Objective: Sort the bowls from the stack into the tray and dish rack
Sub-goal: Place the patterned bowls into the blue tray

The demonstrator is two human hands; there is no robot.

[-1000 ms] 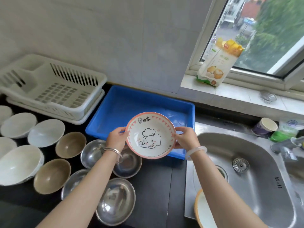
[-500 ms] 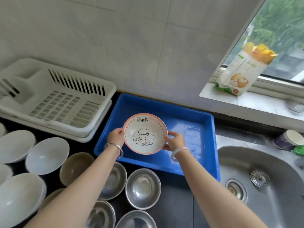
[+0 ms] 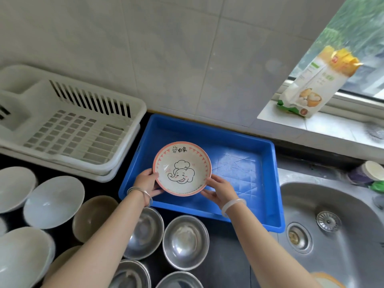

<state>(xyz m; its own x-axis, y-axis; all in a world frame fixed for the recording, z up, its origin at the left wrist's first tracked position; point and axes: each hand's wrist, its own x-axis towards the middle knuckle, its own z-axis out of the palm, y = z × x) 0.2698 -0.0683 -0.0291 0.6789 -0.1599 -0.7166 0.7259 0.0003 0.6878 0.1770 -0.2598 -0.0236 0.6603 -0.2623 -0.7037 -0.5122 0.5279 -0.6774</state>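
Both hands' grip, left hand point(image 3: 148, 181) and right hand point(image 3: 218, 191), pinched the elephant bowl point(image 3: 182, 168) over the bare blue tray point(image 3: 239, 142); dish rack point(image 3: 68, 125) at ten o'clock sat unfilled; sorting had barely begun.

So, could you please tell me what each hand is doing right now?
Left hand: closed on the elephant bowl, left rim.
Right hand: closed on the same bowl, right rim.

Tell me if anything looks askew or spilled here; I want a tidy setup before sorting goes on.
Only the yellow-topped bag on the windowsill stands out: it leans to the right, top crumpled open. No spills or damage show. The left hand and right hand hold the elephant bowl over the blue tray.
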